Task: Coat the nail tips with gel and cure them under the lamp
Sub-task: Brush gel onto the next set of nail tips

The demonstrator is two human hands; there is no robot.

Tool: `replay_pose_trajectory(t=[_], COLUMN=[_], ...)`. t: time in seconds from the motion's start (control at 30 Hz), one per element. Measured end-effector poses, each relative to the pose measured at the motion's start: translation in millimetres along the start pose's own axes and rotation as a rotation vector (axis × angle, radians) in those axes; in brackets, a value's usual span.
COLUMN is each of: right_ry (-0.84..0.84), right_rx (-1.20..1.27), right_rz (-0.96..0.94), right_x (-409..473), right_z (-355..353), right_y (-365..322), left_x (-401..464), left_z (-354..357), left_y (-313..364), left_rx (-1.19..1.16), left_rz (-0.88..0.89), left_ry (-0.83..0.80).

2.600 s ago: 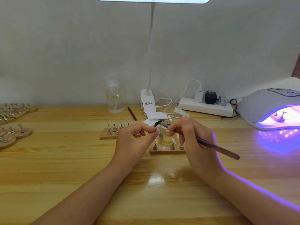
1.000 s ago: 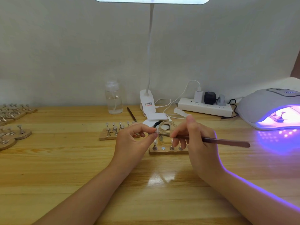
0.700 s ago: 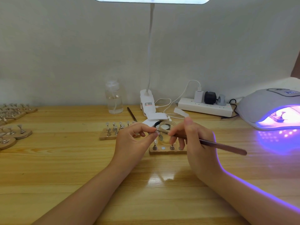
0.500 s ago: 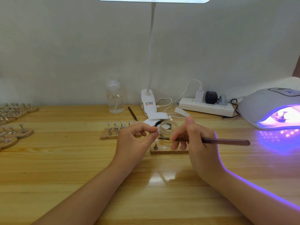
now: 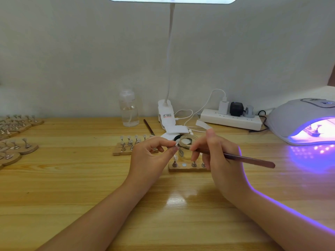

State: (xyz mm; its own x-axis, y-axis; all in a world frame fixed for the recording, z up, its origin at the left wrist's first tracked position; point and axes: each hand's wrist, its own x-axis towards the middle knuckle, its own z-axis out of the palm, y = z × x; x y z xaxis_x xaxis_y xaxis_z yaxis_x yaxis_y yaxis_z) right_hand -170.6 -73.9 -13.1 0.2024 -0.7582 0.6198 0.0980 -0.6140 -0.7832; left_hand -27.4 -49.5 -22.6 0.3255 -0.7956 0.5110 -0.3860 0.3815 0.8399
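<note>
Left hand: thumb and forefinger pinch a nail tip on its stand. Right hand: fingers curled around a brush, bristle end at the tip. Gel jar lies behind, at 12 o'clock; glowing curing lamp at 2 o'clock on the table.

honey-yellow wood-grain table, white power strip with a black plug, grey nail lamp glowing purple, dark maroon brush
</note>
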Motion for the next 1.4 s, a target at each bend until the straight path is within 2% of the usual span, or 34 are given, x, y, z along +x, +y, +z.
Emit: replay_pose_trajectory(t=[0.4, 0.63, 0.8, 0.97, 1.1, 1.27, 1.4], right_ry=[-0.026, -0.039, 0.013, -0.023, 0.018, -0.016, 0.008], right_rx=[0.041, -0.109, -0.007, -0.121, -0.019, -0.139, -0.058], right_rz=[-0.046, -0.033, -0.041, -0.067, -0.026, -0.079, -0.085], right_x=[-2.1, -0.4, -0.2, 1.8, 1.9, 3.6, 2.5], right_z=[0.7, -0.2, -1.9, 0.3, -1.5, -1.5, -2.4], right_y=[-1.2, 0.2, 1.1, -1.2, 0.7, -0.3, 0.6], left_x=[0.6, 0.7, 0.8, 0.9, 0.1, 0.5, -0.8], left_z=[-0.9, 1.0, 2.9, 2.9, 3.7, 4.0, 4.1], left_y=[-1.0, -1.4, -2.5, -5.6, -5.7, -6.2, -5.7], left_rx=[-0.013, -0.004, 0.025, 0.053, 0.044, 0.073, 0.1], left_rz=[0.014, 0.069, 0.116, 0.139, 0.13, 0.164, 0.188], left_ry=[0.002, -0.009, -0.02, -0.038, -0.053, -0.058, -0.074])
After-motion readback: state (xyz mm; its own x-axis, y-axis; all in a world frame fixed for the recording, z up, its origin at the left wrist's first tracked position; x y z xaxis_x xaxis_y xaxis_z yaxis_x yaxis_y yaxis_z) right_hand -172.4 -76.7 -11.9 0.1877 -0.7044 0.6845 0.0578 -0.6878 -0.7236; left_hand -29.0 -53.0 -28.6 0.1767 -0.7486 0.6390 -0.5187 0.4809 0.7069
